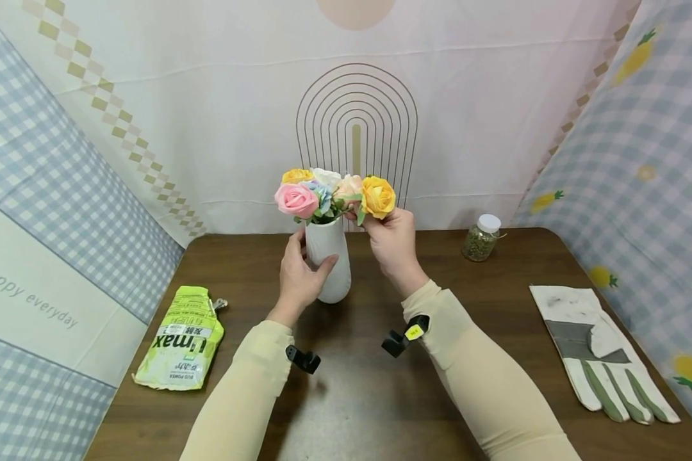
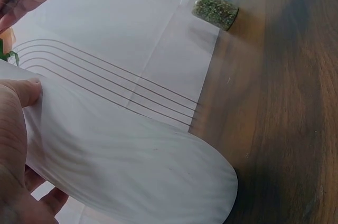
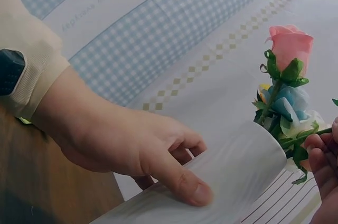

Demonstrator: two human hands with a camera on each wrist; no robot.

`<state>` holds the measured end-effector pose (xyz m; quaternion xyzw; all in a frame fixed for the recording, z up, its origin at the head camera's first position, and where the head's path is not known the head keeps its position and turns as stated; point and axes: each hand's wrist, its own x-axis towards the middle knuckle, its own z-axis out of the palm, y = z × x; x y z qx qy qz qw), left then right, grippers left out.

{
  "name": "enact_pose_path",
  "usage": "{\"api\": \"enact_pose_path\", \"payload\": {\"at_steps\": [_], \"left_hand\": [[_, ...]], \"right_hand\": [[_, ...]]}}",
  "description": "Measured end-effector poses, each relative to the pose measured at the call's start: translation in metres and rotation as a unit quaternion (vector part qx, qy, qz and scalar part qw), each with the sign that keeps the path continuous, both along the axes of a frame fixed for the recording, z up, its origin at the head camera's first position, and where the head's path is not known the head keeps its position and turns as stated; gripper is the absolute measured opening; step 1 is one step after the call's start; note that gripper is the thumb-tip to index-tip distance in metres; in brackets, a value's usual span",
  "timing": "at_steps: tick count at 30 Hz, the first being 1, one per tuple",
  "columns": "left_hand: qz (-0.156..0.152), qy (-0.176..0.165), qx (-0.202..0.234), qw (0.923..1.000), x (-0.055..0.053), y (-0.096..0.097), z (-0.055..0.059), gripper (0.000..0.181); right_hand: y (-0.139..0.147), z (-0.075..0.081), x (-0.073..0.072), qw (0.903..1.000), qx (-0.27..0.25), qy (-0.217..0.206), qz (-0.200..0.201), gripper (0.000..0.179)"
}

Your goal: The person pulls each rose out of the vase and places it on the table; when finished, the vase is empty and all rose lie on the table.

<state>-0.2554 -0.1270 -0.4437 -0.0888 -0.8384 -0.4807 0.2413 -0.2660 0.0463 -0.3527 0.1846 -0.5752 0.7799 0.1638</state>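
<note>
Yellow rose (image 1: 377, 197) near a white vase (image 1: 330, 244) of mixed flowers (image 1: 323, 193).
Shows ruffled petals over green leaves (image 1: 361, 215); sits just above the fingertips of the right hand (image 1: 395, 242), pinched by the stem (image 3: 302, 138) between thumb and fingers. Note the faintly rippled vase, lower left of these, gripped by the left hand (image 1: 300, 272), with thumb and fingers apart.

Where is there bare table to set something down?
Bare table shows between the right sleeve and the glove, nearer than the jar, and between that sleeve and the left sleeve, nearer than the vase. Flowers and the right hand crowd its mouth; the left hand grips its side.
</note>
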Motion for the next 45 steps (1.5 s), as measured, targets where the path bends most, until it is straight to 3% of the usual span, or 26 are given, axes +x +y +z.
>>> {"api": "enact_pose_path", "payload": {"at_steps": [7, 13, 18, 24, 33, 39, 45], "left_hand": [[-0.009, -0.019, -0.003, 0.9998, -0.001, 0.001, 0.001, 0.077], [-0.006, -0.020, -0.003, 0.9998, 0.001, -0.001, 0.003, 0.076], [0.001, -0.021, 0.003, 0.9998, 0.003, -0.005, 0.001, 0.075], [-0.015, -0.022, -0.004, 0.9996, 0.002, -0.003, 0.002, 0.076], [-0.017, -0.036, -0.010, 0.9992, 0.001, -0.006, 0.006, 0.079], [-0.019, -0.035, -0.014, 0.9991, 0.000, -0.006, 0.005, 0.079], [-0.028, -0.032, -0.005, 0.9991, -0.002, -0.006, 0.004, 0.078]], "right_hand": [[0.004, -0.004, 0.001, 0.9998, -0.014, -0.004, -0.015, 0.024], [0.016, 0.005, 0.001, 0.9987, -0.046, 0.022, -0.010, 0.019], [0.026, 0.006, 0.001, 0.9990, -0.035, 0.027, 0.002, 0.023], [0.033, 0.003, 0.002, 0.9986, -0.042, 0.032, 0.005, 0.020], [0.046, 0.017, 0.002, 0.9916, -0.108, 0.072, -0.001, 0.019], [0.071, 0.026, 0.004, 0.9827, -0.176, 0.059, 0.003, 0.023], [0.103, 0.032, 0.004, 0.9673, -0.250, 0.040, -0.010, 0.024]]}}
